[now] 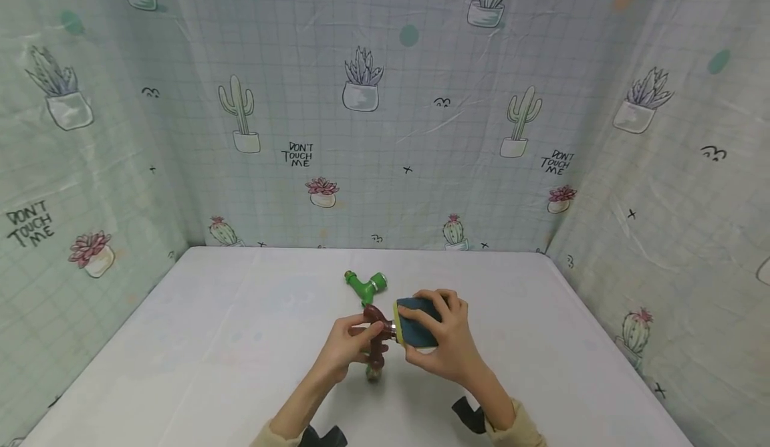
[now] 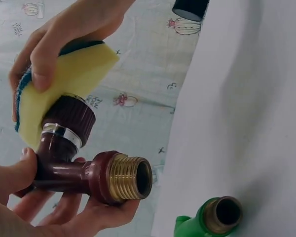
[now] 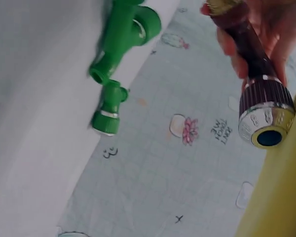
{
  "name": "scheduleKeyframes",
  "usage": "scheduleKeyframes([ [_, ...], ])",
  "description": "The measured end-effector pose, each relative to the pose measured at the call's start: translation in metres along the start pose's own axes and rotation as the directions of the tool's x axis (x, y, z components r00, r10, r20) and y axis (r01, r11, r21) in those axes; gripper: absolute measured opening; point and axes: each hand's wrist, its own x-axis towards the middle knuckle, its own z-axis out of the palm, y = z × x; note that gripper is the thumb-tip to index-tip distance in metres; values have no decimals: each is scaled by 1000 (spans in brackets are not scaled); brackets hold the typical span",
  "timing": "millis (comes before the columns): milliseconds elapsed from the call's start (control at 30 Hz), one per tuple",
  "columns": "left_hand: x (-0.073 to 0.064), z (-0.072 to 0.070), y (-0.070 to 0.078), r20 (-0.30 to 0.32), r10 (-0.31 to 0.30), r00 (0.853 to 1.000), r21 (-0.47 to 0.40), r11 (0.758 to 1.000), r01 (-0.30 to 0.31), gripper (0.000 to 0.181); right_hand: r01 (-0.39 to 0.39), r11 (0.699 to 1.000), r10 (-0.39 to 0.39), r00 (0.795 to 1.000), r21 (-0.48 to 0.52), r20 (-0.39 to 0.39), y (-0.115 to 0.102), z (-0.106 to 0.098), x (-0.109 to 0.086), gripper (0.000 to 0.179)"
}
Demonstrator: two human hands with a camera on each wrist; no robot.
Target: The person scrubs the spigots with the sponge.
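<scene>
My left hand grips a dark red angle valve by its body. In the left wrist view, the valve shows a brass threaded end, a silver ring and a ribbed knob. The right hand holds a sponge, yellow with a dark blue scouring side. Against the ribbed knob lies the sponge's yellow face. The knob's silver end, with a dark round centre, shows in the right wrist view.
A green valve lies on the white table beyond the hands. Another fitting sits under the left hand, mostly hidden. Patterned cloth walls the table's back and sides. Dark straps cross the wrists.
</scene>
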Motion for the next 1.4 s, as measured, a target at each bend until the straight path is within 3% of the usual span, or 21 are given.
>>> scheduleKeyframes([
  [267, -1, -1, -2, -68, -106, 992, -108, 989, 98, 53, 140, 976, -142, 990, -167, -1, -9, 11, -13, 48],
  [367, 0, 0, -2, -55, -133, 990, -139, 983, 124, 55, 150, 972, -154, 988, -181, -9, -7, 12, -12, 49],
  [467, -1, 0, -3, -35, -132, 991, -136, 983, 126, 52, 120, 979, -126, 992, -164, -26, -4, 12, -8, 48],
  [667, -2, 1, -1, -37, -107, 994, -111, 989, 102, 52, -27, 990, 20, 999, -138, -46, 4, 8, 5, 48],
  [733, -3, 1, 2, -51, -117, 992, -125, 986, 110, 53, -34, 990, 25, 997, -139, -68, 4, 8, 8, 45],
  [800, -3, 1, 5, -65, -136, 989, -163, 979, 124, 54, -2, 988, -10, 997, -152, -80, 1, 8, 9, 43],
  [900, -2, 0, 9, -91, -172, 981, -238, 960, 146, 56, 115, 976, -132, 988, -186, -81, -4, 12, 7, 45],
  [1000, -1, -2, 12, -101, -209, 973, -304, 937, 169, 56, 212, 954, -228, 972, -213, -51, -6, 14, 3, 56],
  [1133, 0, -4, 14, -83, -240, 967, -347, 917, 198, 57, 245, 942, -262, 964, -229, -47, 2, 14, -2, 66],
  [1300, 0, -7, 13, -36, -255, 966, -363, 904, 225, 57, 241, 960, -258, 959, -146, -116, 13, 11, -3, 39],
  [1400, 0, -9, 12, 37, -260, 965, -382, 889, 254, 58, 202, 978, -208, 966, -50, -152, 15, 11, -1, 32],
])
